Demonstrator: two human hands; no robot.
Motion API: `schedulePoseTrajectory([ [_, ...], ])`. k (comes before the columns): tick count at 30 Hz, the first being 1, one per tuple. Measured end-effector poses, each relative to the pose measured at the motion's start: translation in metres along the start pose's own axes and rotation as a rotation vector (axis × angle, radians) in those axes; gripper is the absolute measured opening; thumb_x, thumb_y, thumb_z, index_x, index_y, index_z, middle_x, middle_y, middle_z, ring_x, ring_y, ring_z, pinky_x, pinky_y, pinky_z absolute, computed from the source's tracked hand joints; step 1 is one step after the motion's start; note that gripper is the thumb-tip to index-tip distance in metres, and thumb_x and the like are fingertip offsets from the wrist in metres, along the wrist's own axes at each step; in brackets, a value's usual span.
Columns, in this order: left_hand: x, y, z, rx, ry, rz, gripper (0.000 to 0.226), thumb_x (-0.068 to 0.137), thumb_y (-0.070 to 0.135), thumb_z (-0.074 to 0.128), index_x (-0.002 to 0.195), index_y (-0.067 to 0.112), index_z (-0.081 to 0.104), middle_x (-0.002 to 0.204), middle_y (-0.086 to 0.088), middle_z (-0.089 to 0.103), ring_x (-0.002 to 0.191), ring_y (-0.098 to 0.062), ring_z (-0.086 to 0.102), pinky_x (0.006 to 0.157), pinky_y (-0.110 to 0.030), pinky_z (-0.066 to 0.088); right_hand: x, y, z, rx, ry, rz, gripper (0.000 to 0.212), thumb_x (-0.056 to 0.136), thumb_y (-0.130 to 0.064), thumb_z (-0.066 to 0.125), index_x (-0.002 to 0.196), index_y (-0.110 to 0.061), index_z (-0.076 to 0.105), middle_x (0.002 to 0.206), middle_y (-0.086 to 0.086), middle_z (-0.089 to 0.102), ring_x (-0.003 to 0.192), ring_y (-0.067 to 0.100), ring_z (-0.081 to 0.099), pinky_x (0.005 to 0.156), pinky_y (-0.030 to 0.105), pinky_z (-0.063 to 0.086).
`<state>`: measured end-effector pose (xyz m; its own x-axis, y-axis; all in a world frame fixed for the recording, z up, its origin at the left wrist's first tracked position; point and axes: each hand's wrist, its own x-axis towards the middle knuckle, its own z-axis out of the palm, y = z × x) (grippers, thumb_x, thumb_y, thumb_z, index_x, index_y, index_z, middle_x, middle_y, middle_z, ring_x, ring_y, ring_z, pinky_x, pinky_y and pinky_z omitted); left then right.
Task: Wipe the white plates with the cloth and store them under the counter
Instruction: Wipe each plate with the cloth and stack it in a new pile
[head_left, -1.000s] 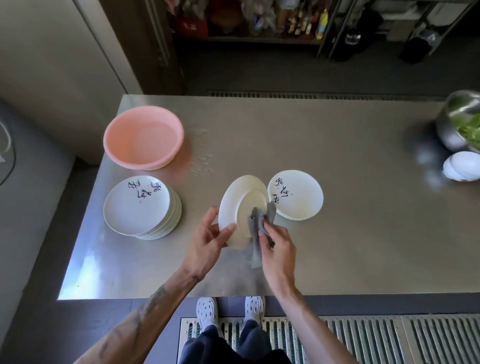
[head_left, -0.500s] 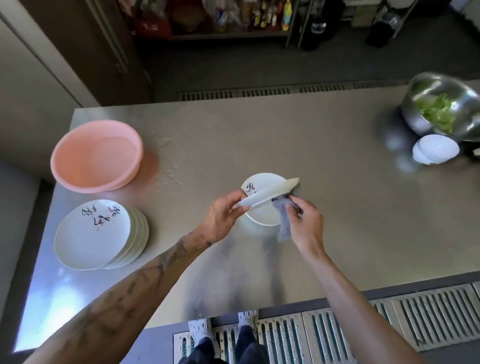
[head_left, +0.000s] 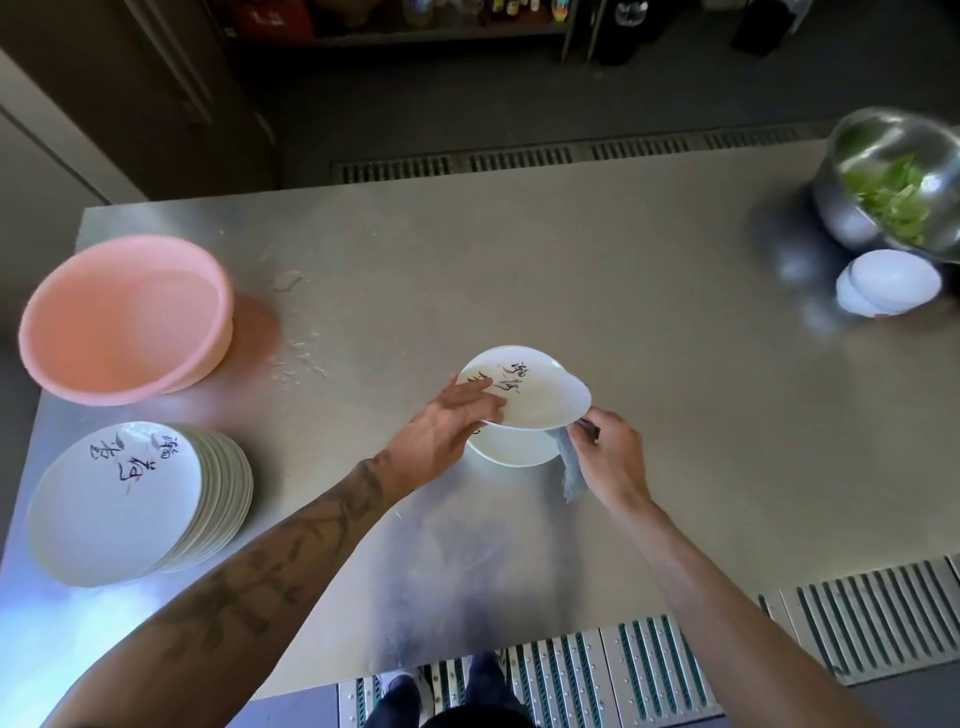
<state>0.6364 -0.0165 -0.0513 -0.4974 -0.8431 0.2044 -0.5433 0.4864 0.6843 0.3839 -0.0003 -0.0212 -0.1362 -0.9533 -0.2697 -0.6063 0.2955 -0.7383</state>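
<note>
Stainless steel counter (head_left: 571, 291), viewed from the near edge. Pink basin (head_left: 124, 317) far left, water droplets on the steel beside it. Stack of inscribed white plates (head_left: 119, 499) near left, untouched. Steel bowl of greens (head_left: 893, 176) and small white bowls (head_left: 888, 283) far right.

Centre: left hand (head_left: 447, 421) grips one inscribed plate (head_left: 540, 400) by its left rim, fingers laid across the face. This plate is tilted just above a second plate (head_left: 514, 447) lying flat on the counter. Right hand (head_left: 613, 457) pinches the grey cloth (head_left: 571, 473), which hangs at the right rim of both plates.

Judgement: wiped plate going onto the done pile. Risks:
- one-sided grip; the plate could slip and chip the one below
- cloth tail may get trapped between the plates
- fingers on the face may re-mark it
</note>
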Motion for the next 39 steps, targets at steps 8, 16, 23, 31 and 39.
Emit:
schedulePoseTrajectory([
  [8, -0.006, -0.022, 0.006, 0.082, -0.088, -0.066, 0.044, 0.105, 0.049, 0.040, 0.127, 0.019, 0.062, 0.152, -0.003, 0.051, 0.152, -0.025, 0.031, 0.125, -0.052, 0.018, 0.010, -0.002, -0.001, -0.028, -0.002, 0.063, 0.015, 0.091, -0.005, 0.056, 0.081, -0.008, 0.066, 0.075, 0.012, 0.067, 0.073, 0.028, 0.058, 0.060, 0.029, 0.042],
  [16, -0.007, -0.043, 0.009, 0.060, -0.121, -0.124, 0.051, 0.095, 0.053, 0.053, 0.128, 0.017, 0.068, 0.161, -0.002, 0.040, 0.153, -0.020, 0.029, 0.123, -0.041, 0.029, 0.011, 0.000, -0.004, -0.100, 0.004, 0.042, 0.015, 0.086, 0.001, 0.054, 0.095, 0.007, 0.064, 0.092, 0.027, 0.066, 0.090, 0.042, 0.060, 0.076, 0.048, 0.052],
  [23, -0.015, -0.040, 0.022, 0.129, -0.102, -0.122, 0.050, 0.094, 0.054, 0.052, 0.118, 0.017, 0.076, 0.153, -0.001, 0.052, 0.149, -0.019, 0.035, 0.121, -0.034, 0.033, 0.005, -0.001, -0.007, -0.072, 0.038, 0.050, 0.016, 0.088, 0.001, 0.054, 0.093, 0.001, 0.070, 0.088, 0.023, 0.070, 0.087, 0.038, 0.063, 0.078, 0.043, 0.051],
  [31, -0.024, -0.028, 0.030, 0.109, 0.035, -0.149, 0.038, 0.092, 0.042, 0.055, 0.105, 0.017, 0.080, 0.130, 0.004, 0.070, 0.130, -0.010, 0.057, 0.119, -0.033, 0.034, 0.001, 0.008, -0.018, -0.035, 0.089, 0.067, 0.026, 0.095, -0.012, 0.056, 0.111, -0.014, 0.076, 0.102, 0.003, 0.073, 0.094, 0.018, 0.066, 0.078, 0.024, 0.043],
  [39, -0.024, -0.011, 0.032, 0.183, 0.089, -0.141, 0.037, 0.089, 0.044, 0.054, 0.100, 0.017, 0.078, 0.121, 0.003, 0.074, 0.115, -0.022, 0.069, 0.088, -0.048, 0.060, -0.002, 0.002, -0.020, -0.012, 0.110, 0.020, 0.022, 0.094, -0.010, 0.055, 0.099, -0.016, 0.076, 0.093, 0.003, 0.072, 0.086, 0.018, 0.066, 0.066, 0.010, 0.042],
])
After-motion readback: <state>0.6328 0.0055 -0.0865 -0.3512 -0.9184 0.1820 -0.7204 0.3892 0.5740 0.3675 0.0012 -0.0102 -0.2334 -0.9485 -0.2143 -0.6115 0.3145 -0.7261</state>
